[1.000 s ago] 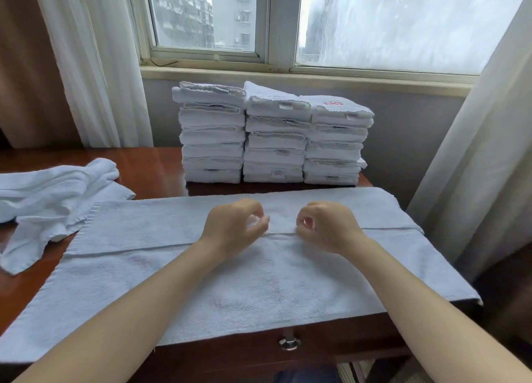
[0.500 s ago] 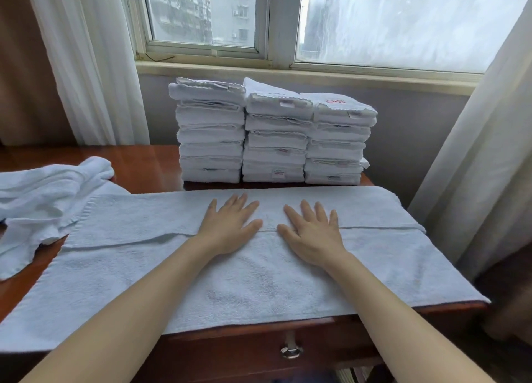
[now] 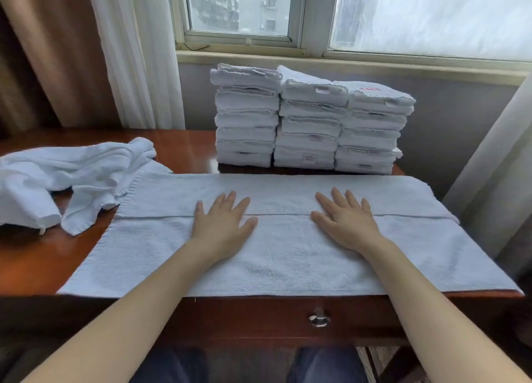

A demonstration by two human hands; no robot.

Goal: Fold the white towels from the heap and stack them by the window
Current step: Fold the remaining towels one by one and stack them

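Observation:
A long white towel (image 3: 282, 256) lies spread across the wooden desk (image 3: 37, 261), its far edge folded toward me so a seam runs along the middle. My left hand (image 3: 223, 224) and my right hand (image 3: 347, 224) rest flat on that seam, fingers spread, palms down, a little apart. Three stacks of folded white towels (image 3: 309, 120) stand side by side at the back of the desk under the window. A heap of unfolded white towels (image 3: 66, 178) lies at the left.
Curtains hang at the left (image 3: 135, 54) and at the right (image 3: 495, 178). The window sill (image 3: 345, 62) runs behind the stacks. A drawer knob (image 3: 319, 320) sits on the desk front, below the towel's near edge. My knees show under the desk.
My hands went from closed fists pinching the folded edge to flat, open palms, and have slid apart along the seam. The view has shifted to the left.

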